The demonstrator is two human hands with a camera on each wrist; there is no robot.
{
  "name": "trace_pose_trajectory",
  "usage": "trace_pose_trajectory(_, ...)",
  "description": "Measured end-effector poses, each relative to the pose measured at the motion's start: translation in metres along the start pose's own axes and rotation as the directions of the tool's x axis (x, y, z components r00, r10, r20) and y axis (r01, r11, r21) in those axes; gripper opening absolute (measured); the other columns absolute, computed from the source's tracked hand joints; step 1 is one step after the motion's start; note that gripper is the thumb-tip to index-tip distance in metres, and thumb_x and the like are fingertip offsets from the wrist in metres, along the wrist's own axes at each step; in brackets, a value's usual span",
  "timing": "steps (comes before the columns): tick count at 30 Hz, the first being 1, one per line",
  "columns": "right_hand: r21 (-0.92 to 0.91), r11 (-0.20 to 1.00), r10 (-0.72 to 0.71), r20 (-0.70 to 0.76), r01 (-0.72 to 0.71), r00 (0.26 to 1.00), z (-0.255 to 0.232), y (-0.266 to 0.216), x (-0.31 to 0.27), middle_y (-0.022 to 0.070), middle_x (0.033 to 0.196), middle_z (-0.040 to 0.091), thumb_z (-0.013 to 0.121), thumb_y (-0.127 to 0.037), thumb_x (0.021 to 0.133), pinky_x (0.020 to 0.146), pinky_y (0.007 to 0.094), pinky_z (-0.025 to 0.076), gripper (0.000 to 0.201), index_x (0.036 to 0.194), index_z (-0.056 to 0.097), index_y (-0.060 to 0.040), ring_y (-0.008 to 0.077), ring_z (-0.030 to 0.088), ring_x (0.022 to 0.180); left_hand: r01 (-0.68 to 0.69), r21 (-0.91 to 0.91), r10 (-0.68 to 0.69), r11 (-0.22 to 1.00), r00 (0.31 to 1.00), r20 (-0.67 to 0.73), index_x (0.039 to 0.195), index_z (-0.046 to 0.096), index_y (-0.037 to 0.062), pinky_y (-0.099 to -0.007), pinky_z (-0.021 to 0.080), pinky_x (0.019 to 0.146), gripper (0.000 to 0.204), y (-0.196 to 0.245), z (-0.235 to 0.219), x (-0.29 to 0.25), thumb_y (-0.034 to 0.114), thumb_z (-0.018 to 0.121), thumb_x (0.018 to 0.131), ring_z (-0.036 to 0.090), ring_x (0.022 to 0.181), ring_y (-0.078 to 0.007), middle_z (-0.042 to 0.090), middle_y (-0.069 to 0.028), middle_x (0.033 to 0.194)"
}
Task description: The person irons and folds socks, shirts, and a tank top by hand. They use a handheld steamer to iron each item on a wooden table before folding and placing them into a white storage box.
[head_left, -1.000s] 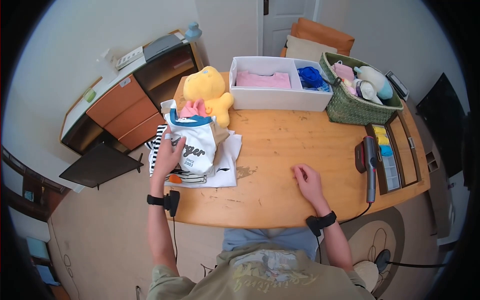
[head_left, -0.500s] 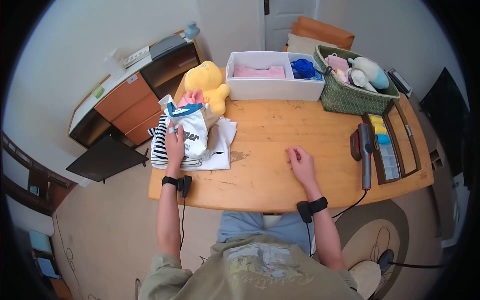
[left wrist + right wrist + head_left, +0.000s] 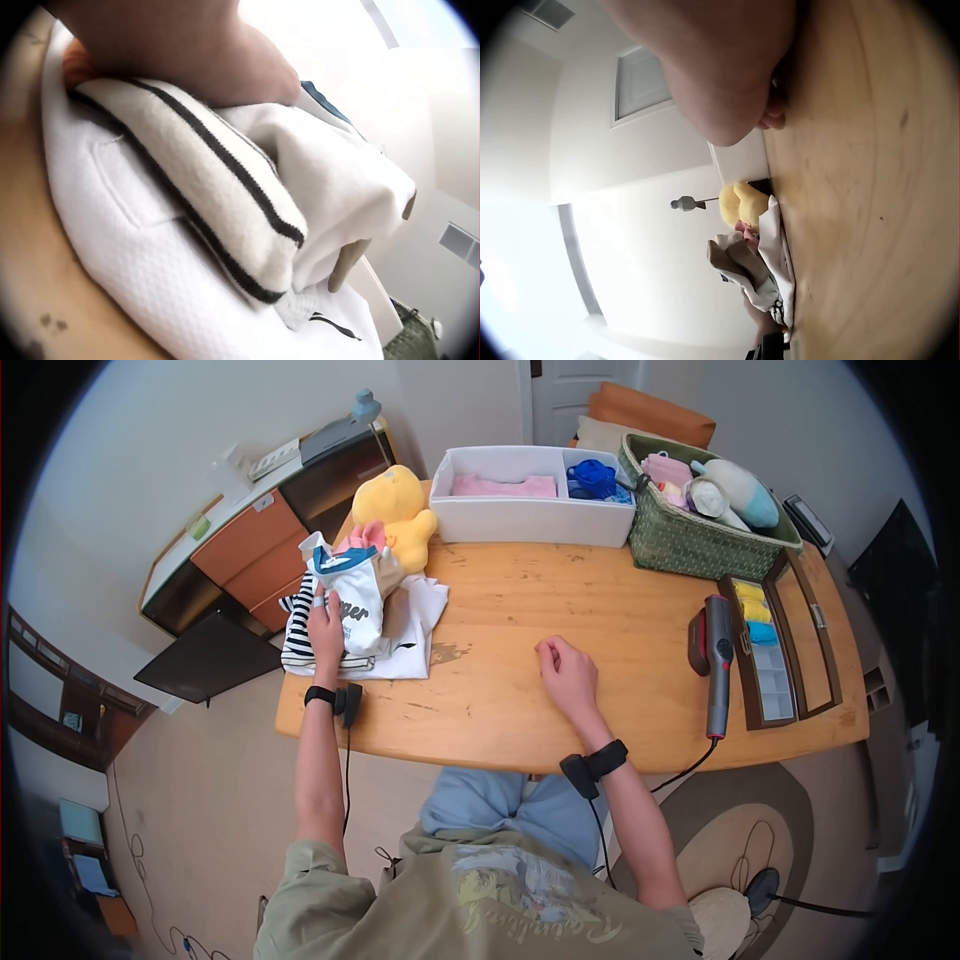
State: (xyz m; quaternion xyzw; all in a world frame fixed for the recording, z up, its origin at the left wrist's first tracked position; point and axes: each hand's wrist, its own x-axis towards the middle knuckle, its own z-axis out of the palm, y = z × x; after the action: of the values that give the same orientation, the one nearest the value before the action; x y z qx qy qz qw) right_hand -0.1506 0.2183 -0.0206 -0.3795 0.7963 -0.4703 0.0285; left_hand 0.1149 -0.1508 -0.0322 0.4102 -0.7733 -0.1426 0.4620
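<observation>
My left hand (image 3: 325, 630) rests on the left side of a white printed shirt (image 3: 355, 600) with a blue collar, its fingers extended. Beneath lie black-and-white striped clothing (image 3: 297, 645) and a white garment (image 3: 412, 630). In the left wrist view a striped fold (image 3: 217, 180) lies under the hand (image 3: 172, 45). My right hand (image 3: 570, 678), loosely curled and holding nothing, rests on the wooden table (image 3: 500, 700); its fingertips are mostly hidden in the right wrist view.
A yellow plush toy (image 3: 395, 510) sits behind the clothes. Along the back stand a white divided box (image 3: 530, 523) and a green basket (image 3: 690, 540) of soft items. A grey handheld appliance (image 3: 718, 670) and an open compartment case (image 3: 772, 675) lie at right.
The head view has shifted, moving the table's contents left and up in the picture. My left hand has slid slightly toward the shirt's left edge. My right hand still holds nothing.
</observation>
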Motion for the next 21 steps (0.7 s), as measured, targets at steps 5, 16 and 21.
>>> trace_pose_trajectory(5, 0.026, 1.000, 0.001, 0.000, -0.001, 1.000, 0.000, -0.001, -0.001, 0.0068, 0.070, 0.070, 0.066, -0.024, 0.100, 0.057, 0.0345, 0.049, 0.018, 0.094, 0.075, -0.0084, 0.0207, 0.065, 0.059, 0.079, -0.032, -0.078, 0.996, 0.997, 0.028, 0.146, 0.057, -0.0019, -0.0379, 0.050, 0.085, 0.054, 0.021, -0.009, -0.004, 0.038, 0.051, 0.110, 0.066, 0.092, -0.0299, 0.071, -0.0229, 0.104)
trace_pose_trajectory(16, 0.171, 0.984, 0.055, 0.013, -0.056, 0.998, 0.000, 0.004, -0.002, 0.0064, 0.067, 0.066, 0.066, -0.018, 0.101, 0.057, 0.0306, 0.048, 0.014, 0.096, 0.074, -0.0066, 0.0170, 0.063, 0.058, 0.128, -0.037, -0.124, 0.991, 0.988, 0.095, 0.147, 0.056, -0.0031, -0.0396, 0.046, 0.108, 0.051, 0.019, -0.008, -0.004, 0.034, 0.047, 0.112, 0.062, 0.126, -0.0391, 0.064, -0.0265, 0.137)
trace_pose_trajectory(21, 0.295, 0.949, 0.102, 0.057, -0.114, 0.993, -0.004, 0.007, -0.004, -0.0025, 0.068, 0.062, 0.060, -0.017, 0.108, 0.054, 0.0195, 0.040, 0.021, 0.103, 0.073, -0.0008, 0.0033, 0.054, 0.059, 0.154, -0.119, -0.140, 0.981, 0.983, 0.122, 0.147, 0.056, -0.0028, -0.0383, 0.046, 0.107, 0.051, 0.025, -0.014, -0.002, 0.033, 0.045, 0.113, 0.064, 0.125, -0.0365, 0.065, -0.0258, 0.138)
